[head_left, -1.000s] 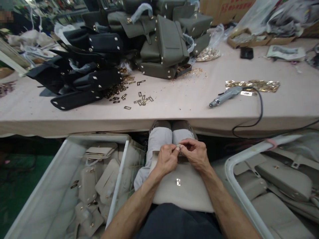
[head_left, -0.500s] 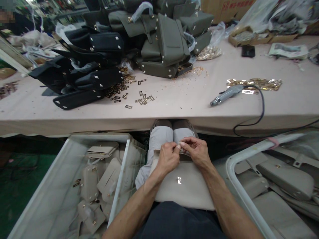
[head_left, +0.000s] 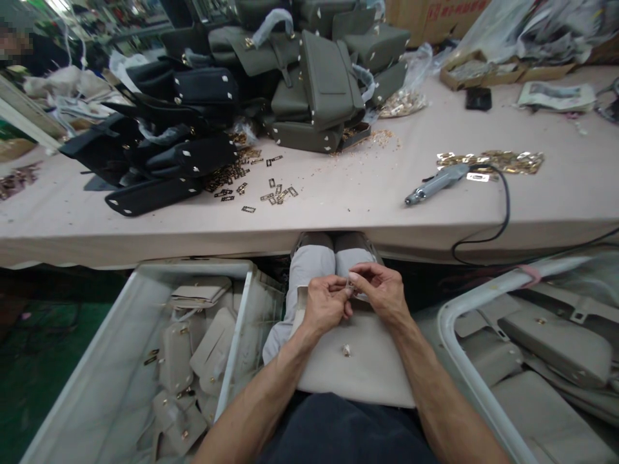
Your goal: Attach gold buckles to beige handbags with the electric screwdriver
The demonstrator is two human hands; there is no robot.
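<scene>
A light beige handbag (head_left: pixel 360 370) lies across my lap, with a small shiny metal clasp (head_left: pixel 346 350) on its panel. Over the bag's far edge, my left hand (head_left: pixel 329 301) is closed in a pinch. My right hand (head_left: pixel 382 290) pinches at the same spot, thumb and forefinger meeting the left fingertips. Between them is something small and pale that is too small to name. The fingers hide most of it.
Beige bags fill a white bin (head_left: pixel 242 322) at my left and another bin (head_left: pixel 449 328) at my right. On the table (head_left: pixel 338 200) are black bags (head_left: pixel 155 196), olive-grey bags (head_left: pixel 329 84), metal plates (head_left: pixel 278 193) and a grey electric screwdriver (head_left: pixel 435 183) with its cord.
My left fingers have loosened and shifted slightly, the lower ones now showing beneath the pinch. Both hands stay at the bag's far edge. The clasp's shine looks different.
</scene>
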